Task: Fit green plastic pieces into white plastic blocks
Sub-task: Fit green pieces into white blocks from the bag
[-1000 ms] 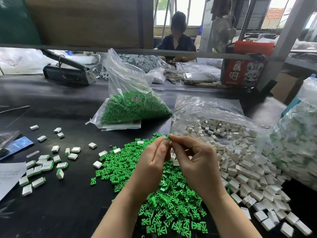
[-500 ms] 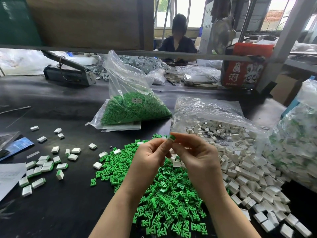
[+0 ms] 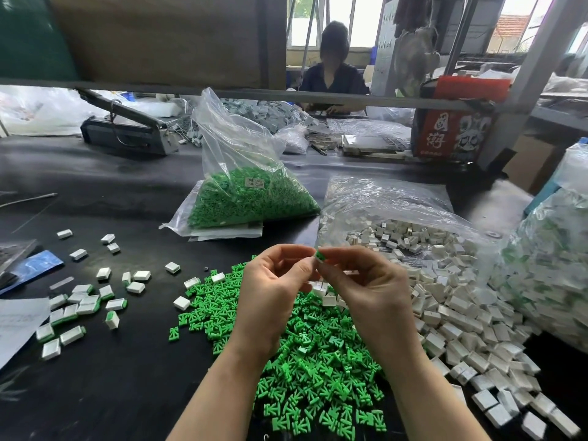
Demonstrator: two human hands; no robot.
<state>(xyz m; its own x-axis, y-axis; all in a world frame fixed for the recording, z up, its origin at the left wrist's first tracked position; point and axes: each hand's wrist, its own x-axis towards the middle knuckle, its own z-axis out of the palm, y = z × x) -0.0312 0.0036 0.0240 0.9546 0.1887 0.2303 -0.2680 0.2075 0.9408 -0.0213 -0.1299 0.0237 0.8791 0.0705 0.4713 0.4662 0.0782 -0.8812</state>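
Head view: pinching one green plastic piece (image 3: 320, 255) between both hands' fingertips, left hand (image 3: 273, 294) and right hand (image 3: 366, 289) curled — likely light, stiff, slippery, best gripping edges.

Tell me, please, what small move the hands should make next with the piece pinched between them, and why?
Probably press the small green plastic piece fully home: both the left hand and the right hand pinch it at their fingertips, and green shows at the top, so it looks not yet seated. The white block itself is mostly hidden.
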